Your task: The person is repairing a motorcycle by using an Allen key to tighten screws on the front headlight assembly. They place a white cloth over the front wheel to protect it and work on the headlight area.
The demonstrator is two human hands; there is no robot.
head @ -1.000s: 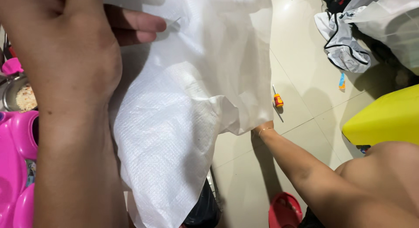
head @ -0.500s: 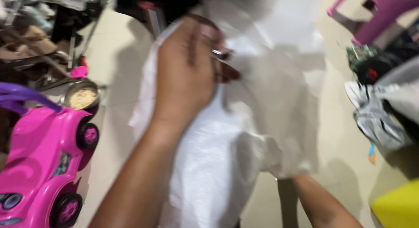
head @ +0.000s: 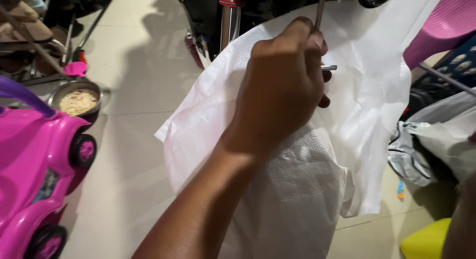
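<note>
My left hand (head: 282, 85), at frame centre, is clenched on a thin metal needle (head: 328, 67) against the white woven sack (head: 367, 105). The sack looks light, limp and slippery; grip near its edge. My right hand's fingers are hidden.

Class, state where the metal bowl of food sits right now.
In the head view the metal bowl sits on the tiled floor at the left, just behind the pink toy car and left of the white sack.
</note>
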